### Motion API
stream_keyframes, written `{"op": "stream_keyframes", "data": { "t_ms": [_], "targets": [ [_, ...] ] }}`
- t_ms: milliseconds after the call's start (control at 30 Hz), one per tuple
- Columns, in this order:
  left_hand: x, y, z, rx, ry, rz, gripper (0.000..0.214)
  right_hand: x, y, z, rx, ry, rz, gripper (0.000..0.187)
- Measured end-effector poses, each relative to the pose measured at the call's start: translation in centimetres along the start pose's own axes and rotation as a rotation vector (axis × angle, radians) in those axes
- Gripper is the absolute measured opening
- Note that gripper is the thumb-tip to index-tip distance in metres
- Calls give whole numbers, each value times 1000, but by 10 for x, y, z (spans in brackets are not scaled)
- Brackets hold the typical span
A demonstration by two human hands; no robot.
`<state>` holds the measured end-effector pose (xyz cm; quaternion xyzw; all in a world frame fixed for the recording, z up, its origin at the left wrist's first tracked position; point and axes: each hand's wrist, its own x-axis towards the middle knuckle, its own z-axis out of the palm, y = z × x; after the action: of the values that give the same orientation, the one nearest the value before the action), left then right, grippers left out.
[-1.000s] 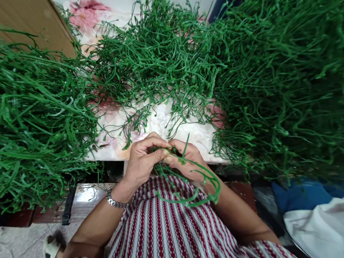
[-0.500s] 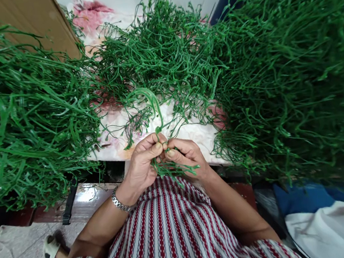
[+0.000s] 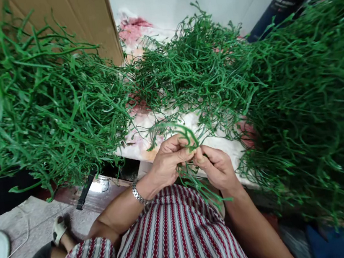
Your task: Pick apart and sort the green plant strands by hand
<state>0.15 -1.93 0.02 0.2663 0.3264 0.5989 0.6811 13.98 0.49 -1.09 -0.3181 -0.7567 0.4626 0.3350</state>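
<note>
My left hand [image 3: 168, 161] pinches a small bunch of green plastic stems [image 3: 188, 137] between thumb and fingers. Its upper ends curl over above the fingertips, and thin branched ends hang down below toward my lap. Right beside it, my right hand [image 3: 218, 168] is closed in a pinch on the same bunch, thumb against fingers. The two sets of fingertips touch or nearly touch, so the exact spot they grip is hidden. A loose pile of similar thin green stems [image 3: 195, 66] lies just beyond my hands on a flowered cloth [image 3: 136, 144].
A heap of thicker green stems [image 3: 58, 106] stands at left, before a cardboard box [image 3: 91, 21]. At right is a large heap of thin stems [image 3: 313, 123]. A dark blue cylinder [image 3: 282, 4] leans by the tiled wall. A person's foot [image 3: 60, 230] shows lower left.
The view has shifted, so everything appears farther right except the lower parts. The bunch's curled top now sits closer to my fingertips, lower than before. Both hands keep pinching.
</note>
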Motion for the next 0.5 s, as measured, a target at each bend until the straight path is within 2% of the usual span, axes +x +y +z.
{"op": "stream_keyframes", "data": {
  "t_ms": [100,200,367,500],
  "targets": [
    [4,-2,-1,-36,17,-81,28,2,1,-1,-71,-54,-72,23],
    [7,-5,-5,30,29,-46,26,4,5,-3,-244,-79,-155,22],
    [4,-5,-8,408,13,102,15,3,10,-5,-481,-134,-256,26],
    [1,-5,-8,675,-26,184,14,2,12,-7,-593,-118,-294,23]
  ]
}}
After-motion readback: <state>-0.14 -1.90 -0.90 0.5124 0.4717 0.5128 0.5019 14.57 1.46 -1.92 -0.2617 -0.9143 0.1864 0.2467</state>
